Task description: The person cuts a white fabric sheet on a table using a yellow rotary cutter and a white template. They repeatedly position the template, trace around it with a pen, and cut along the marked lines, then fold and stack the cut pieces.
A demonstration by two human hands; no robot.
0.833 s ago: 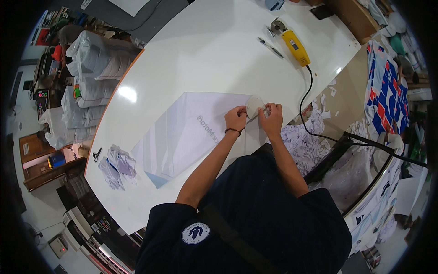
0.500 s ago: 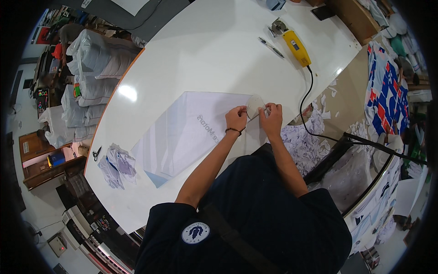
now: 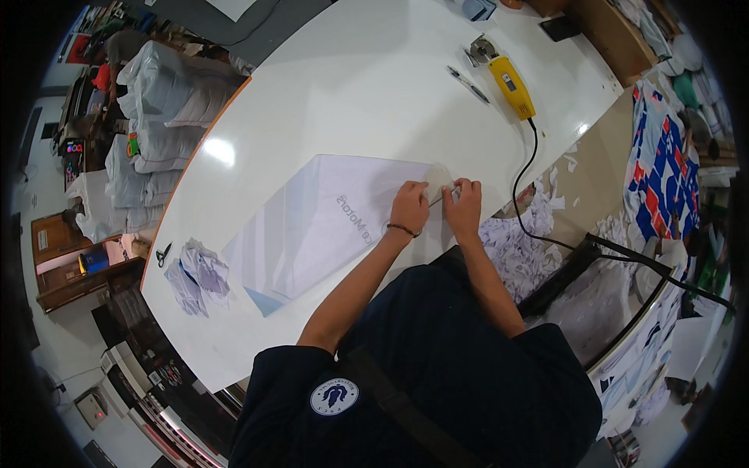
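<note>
A folded piece of white fabric point(image 3: 304, 210) with pale blue stripes and grey printing lies flat before me. At its right end is a small pale, rounded piece point(image 3: 438, 176), see-through or off-white; its kind I cannot make out. My left hand point(image 3: 410, 204) has its fingers closed at the left edge of that piece, over the fabric's end. Across a narrow gap, my right hand point(image 3: 463, 204) pinches the piece's right side. The fingers partly cover its lower edge, where a thin dark line runs between the hands.
On the white table point(image 3: 359, 86) lie a yellow corded rotary cutter point(image 3: 511, 86), a pen point(image 3: 468, 84), a phone point(image 3: 560, 28), small scissors point(image 3: 164, 255) and crumpled fabric scraps point(image 3: 197, 278). The cutter's black cord hangs over the right edge, above heaped scraps point(image 3: 519, 242). Stacked plastic-wrapped bundles point(image 3: 168, 93) stand left.
My left hand has shifted slightly right, its fingers now lying further over the pale piece. The right hand stays nearly in place. The whole view has tilted a little.
</note>
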